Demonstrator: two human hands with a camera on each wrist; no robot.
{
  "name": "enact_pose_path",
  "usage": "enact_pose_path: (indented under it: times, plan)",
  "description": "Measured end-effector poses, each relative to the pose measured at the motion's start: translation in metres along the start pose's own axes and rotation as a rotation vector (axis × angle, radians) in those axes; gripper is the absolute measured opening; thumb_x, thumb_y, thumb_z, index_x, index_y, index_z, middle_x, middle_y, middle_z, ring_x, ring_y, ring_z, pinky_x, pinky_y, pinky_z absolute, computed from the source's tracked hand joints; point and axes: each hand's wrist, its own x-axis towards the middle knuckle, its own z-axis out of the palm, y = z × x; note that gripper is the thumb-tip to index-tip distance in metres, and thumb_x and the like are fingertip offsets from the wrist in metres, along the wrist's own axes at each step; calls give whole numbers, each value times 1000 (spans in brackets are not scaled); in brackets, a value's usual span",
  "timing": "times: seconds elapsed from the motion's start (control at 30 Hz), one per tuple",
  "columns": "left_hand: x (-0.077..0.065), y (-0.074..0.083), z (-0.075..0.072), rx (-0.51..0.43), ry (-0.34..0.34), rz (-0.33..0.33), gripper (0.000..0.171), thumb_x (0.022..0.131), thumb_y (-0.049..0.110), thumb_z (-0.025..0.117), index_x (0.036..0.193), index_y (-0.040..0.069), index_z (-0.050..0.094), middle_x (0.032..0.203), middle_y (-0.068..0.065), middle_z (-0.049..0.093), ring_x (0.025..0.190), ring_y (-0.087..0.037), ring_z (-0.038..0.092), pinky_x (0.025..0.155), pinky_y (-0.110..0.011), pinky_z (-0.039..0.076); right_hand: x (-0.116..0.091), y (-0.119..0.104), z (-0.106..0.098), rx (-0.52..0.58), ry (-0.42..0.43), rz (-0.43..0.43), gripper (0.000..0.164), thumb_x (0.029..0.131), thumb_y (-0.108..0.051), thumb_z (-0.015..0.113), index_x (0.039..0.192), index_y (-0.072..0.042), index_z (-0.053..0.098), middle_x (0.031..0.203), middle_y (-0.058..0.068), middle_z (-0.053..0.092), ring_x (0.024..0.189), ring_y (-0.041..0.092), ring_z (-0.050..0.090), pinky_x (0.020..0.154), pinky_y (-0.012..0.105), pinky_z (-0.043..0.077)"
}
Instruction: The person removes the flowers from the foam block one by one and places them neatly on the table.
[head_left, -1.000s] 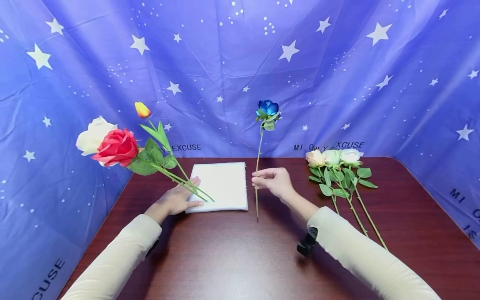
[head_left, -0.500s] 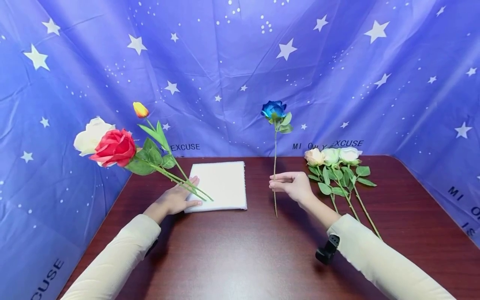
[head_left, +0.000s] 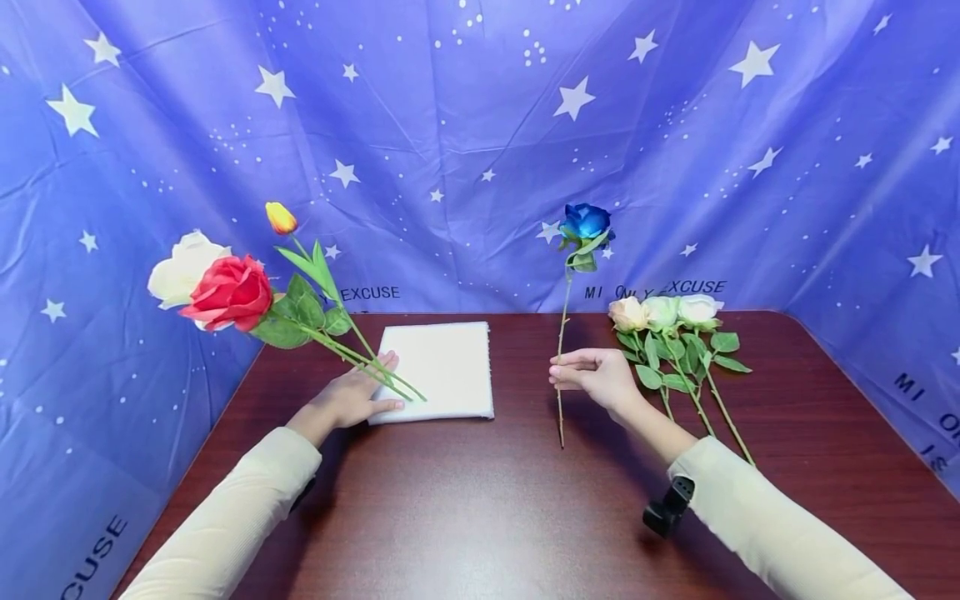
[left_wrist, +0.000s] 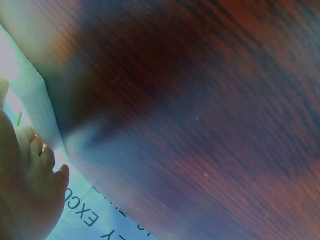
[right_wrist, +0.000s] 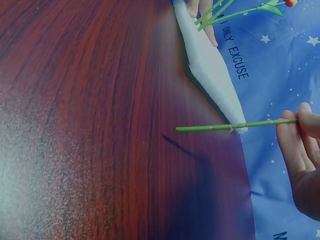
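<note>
My right hand (head_left: 600,379) pinches the stem of a blue rose (head_left: 587,222) between thumb and fingers, right of the foam. The rose stands nearly upright, and in the right wrist view the stem's cut end (right_wrist: 187,129) hangs above the table. My left hand (head_left: 348,396) rests on the left edge of a white foam block (head_left: 450,367), its fingers spread on the top. Stuck in that block are a white flower (head_left: 187,265), a red rose (head_left: 232,293) and an orange-yellow tulip (head_left: 281,218), all leaning left. The left wrist view shows only part of the left hand (left_wrist: 35,185).
Three pale roses (head_left: 663,312) with leafy stems lie on the table at the right, beyond my right wrist. The dark red wooden table (head_left: 465,517) ends at a blue star-print curtain (head_left: 450,108) behind and on both sides.
My right hand has moved right, away from the foam block, carrying the blue rose. The rose's head has turned as well. The left hand stays on the block.
</note>
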Motion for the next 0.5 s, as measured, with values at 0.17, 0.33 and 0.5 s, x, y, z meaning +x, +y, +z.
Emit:
enact_pose_path:
  times: [0.17, 0.33, 0.5]
  plan:
    - [0, 0, 0, 1, 5, -1, 83, 93, 49, 53, 151, -1, 23, 160, -19, 21, 148, -35, 21, 121, -51, 21, -2, 3, -4, 10, 7, -12, 36, 88, 3, 63, 113, 27, 54, 71, -12, 74, 69, 6, 72, 69, 27, 61]
    - [-1, 1, 0, -7, 2, -6, 82, 93, 50, 53, 151, 0, 23, 160, -18, 21, 148, -35, 21, 121, -52, 21, -6, 4, -8, 6, 12, 11, 38, 89, 2, 63, 114, 28, 53, 69, -12, 74, 67, 5, 72, 67, 26, 61]
    - [0, 1, -1, -5, 0, -4, 83, 94, 50, 52, 151, -1, 22, 160, -18, 21, 149, -35, 19, 122, -51, 20, -8, 6, -12, -3, 18, 47, 37, 84, 6, 66, 111, 29, 54, 68, -13, 73, 64, 6, 71, 66, 28, 61]
